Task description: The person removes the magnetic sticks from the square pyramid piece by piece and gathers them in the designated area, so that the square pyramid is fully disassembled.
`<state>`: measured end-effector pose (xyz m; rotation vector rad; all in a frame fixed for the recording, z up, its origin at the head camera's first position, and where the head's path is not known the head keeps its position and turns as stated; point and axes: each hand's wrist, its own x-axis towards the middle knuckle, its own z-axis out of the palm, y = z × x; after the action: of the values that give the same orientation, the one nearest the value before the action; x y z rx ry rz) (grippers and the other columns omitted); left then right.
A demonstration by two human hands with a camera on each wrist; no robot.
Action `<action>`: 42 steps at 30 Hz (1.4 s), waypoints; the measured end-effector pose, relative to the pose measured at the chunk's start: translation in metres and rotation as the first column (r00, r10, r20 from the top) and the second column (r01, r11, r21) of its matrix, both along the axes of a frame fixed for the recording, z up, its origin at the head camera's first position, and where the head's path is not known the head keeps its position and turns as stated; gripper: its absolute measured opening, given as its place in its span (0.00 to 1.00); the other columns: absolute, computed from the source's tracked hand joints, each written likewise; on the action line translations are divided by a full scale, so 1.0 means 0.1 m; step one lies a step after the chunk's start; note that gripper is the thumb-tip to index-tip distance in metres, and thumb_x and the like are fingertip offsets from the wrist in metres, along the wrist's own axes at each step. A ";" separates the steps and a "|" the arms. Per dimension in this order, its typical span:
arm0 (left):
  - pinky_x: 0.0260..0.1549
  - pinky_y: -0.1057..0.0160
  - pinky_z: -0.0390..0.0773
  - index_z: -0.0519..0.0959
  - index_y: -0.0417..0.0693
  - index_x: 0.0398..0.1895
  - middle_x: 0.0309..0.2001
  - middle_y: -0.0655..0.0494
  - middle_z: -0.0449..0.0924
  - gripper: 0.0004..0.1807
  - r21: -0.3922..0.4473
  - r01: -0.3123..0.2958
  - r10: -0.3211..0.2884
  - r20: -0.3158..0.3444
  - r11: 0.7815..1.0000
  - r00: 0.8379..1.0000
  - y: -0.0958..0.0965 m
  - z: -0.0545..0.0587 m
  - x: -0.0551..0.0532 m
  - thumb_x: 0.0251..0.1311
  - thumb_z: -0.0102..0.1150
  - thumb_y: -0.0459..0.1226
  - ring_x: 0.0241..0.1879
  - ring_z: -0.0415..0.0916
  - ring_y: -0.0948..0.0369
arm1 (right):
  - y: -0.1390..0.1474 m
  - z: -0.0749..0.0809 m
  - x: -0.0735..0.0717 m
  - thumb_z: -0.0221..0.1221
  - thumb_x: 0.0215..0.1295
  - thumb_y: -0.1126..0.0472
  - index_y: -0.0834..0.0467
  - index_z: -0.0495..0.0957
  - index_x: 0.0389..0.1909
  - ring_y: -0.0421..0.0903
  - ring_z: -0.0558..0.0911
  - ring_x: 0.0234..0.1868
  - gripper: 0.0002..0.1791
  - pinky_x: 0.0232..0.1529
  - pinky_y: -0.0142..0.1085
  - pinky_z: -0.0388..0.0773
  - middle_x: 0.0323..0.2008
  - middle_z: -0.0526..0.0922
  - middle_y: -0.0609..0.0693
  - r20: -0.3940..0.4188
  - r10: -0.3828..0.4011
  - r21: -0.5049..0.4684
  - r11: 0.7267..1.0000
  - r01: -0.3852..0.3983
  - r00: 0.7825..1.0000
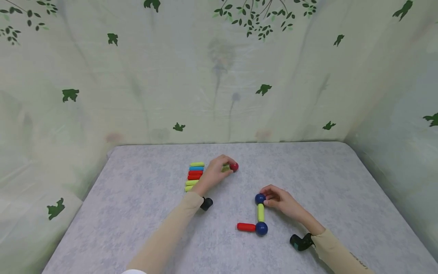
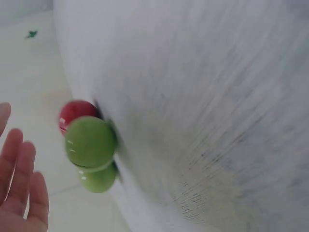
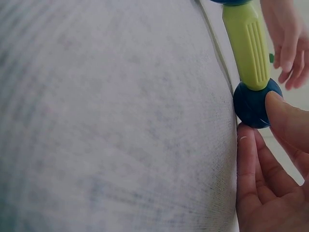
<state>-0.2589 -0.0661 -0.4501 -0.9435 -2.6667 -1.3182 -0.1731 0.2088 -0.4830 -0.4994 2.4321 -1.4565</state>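
Note:
My right hand [image 1: 283,204] pinches a blue ball [image 1: 260,198] between thumb and fingers. That ball sits at the far end of a yellow-green ridged stick [image 1: 261,213]; a second blue ball [image 1: 261,228] is at the near end. From this second ball a red stick [image 1: 246,227] extends left. Farther back, my left hand [image 1: 215,173] hovers by a red ball [image 1: 234,167] and green balls [image 2: 91,143], which it partly hides in the head view. In the left wrist view its fingers [image 2: 19,169] are extended and apart from the balls.
Several yellow-green, red and blue sticks [image 1: 195,168] lie in a row left of my left hand. The table [image 1: 137,213] has a grey mottled cover. Behind it hangs a pale curtain [image 1: 191,87] with leaf prints. Black wrist cameras [image 1: 301,242] sit on both wrists.

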 end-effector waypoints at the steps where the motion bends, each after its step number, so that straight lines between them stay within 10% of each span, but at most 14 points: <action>1: 0.49 0.52 0.75 0.78 0.37 0.47 0.46 0.45 0.77 0.13 0.010 0.051 -0.051 -0.004 0.999 0.999 -0.02 0.02 0.05 0.58 0.62 0.26 0.47 0.74 0.49 | 0.01 -0.01 -0.01 0.58 0.67 0.65 0.63 0.73 0.53 0.51 0.75 0.48 0.15 0.47 0.35 0.74 0.51 0.76 0.56 0.000 0.002 -0.003 1.000 -0.002 1.000; 8: 0.45 0.64 0.77 0.78 0.38 0.46 0.45 0.47 0.80 0.10 -0.089 0.367 -0.356 0.123 0.926 0.926 -0.01 0.05 0.48 0.62 0.59 0.29 0.43 0.75 0.62 | 0.01 -0.02 -0.01 0.59 0.66 0.63 0.61 0.74 0.52 0.50 0.76 0.47 0.15 0.47 0.36 0.75 0.49 0.77 0.55 0.004 -0.012 -0.001 1.000 0.012 1.000; 16: 0.45 0.71 0.73 0.79 0.46 0.47 0.46 0.60 0.78 0.12 -0.129 0.500 -0.450 0.290 0.856 0.845 0.05 -0.05 0.87 0.60 0.61 0.30 0.44 0.74 0.68 | -0.01 -0.01 -0.01 0.58 0.66 0.65 0.63 0.73 0.53 0.51 0.75 0.47 0.15 0.47 0.34 0.74 0.50 0.76 0.55 0.009 -0.014 0.004 1.000 0.014 1.000; 23: 0.45 0.73 0.70 0.78 0.54 0.50 0.44 0.66 0.76 0.16 -0.269 0.510 -0.460 0.230 0.817 0.858 0.14 -0.13 1.01 0.59 0.64 0.33 0.43 0.70 0.70 | -0.07 0.20 0.07 0.56 0.66 0.70 0.68 0.72 0.51 0.55 0.75 0.46 0.13 0.45 0.33 0.74 0.48 0.76 0.60 -0.008 0.021 -0.019 1.000 -0.021 1.000; 33: 0.41 0.78 0.68 0.75 0.57 0.51 0.40 0.65 0.73 0.16 -0.437 0.435 -0.487 -0.009 0.787 0.873 0.24 -0.16 1.11 0.61 0.62 0.34 0.38 0.68 0.70 | -0.05 0.15 0.07 0.56 0.67 0.69 0.67 0.72 0.52 0.55 0.75 0.47 0.14 0.46 0.34 0.74 0.49 0.76 0.60 -0.020 0.033 -0.033 0.999 -0.034 0.999; 42: 0.31 0.80 0.63 0.79 0.59 0.50 0.34 0.64 0.69 0.17 -0.495 0.392 -0.481 -0.060 0.775 0.875 0.23 -0.13 1.13 0.58 0.63 0.33 0.31 0.64 0.70 | -0.02 0.06 0.03 0.56 0.67 0.68 0.65 0.73 0.53 0.53 0.75 0.47 0.14 0.46 0.33 0.74 0.50 0.76 0.58 -0.029 0.025 -0.013 1.000 -0.025 0.999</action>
<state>-0.1459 -0.0430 -0.4635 -1.7378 -2.7609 -0.5461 -0.1699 0.2070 -0.4768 -0.5556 2.4305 -1.4669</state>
